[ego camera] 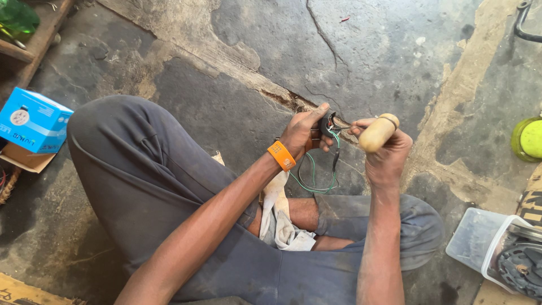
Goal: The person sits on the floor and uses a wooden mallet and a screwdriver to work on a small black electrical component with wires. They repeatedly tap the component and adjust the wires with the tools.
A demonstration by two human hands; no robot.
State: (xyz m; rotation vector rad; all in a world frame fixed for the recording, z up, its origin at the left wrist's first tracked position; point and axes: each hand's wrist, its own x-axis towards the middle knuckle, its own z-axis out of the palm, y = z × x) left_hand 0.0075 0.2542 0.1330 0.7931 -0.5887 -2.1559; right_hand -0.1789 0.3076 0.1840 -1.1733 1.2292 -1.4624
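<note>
The small black part (326,124), with green wires (316,183) trailing from it, sits pinched in the fingers of the left hand (302,133), raised above the person's crossed legs. The left thumb lies along its top and the fingers curl behind it, so the hand is clenched around the part. An orange wristband (281,155) circles that wrist.

The right hand (387,152) is just to the right of the part, fist closed around the pale wooden handle of a screwdriver (377,131). The tool's long axis runs roughly level, handle to the right, thin shaft pointing left into the part; the tip seems to meet it, though the contact point is too small to tell for sure. The part thus lies directly left of the right hand, along the line of the shaft, and the left hand is the nearer of the two.

The wires loop down from the part toward a white rag (279,217) lying in the lap below it. The cracked concrete floor (367,51) spreads beyond the part.
</note>
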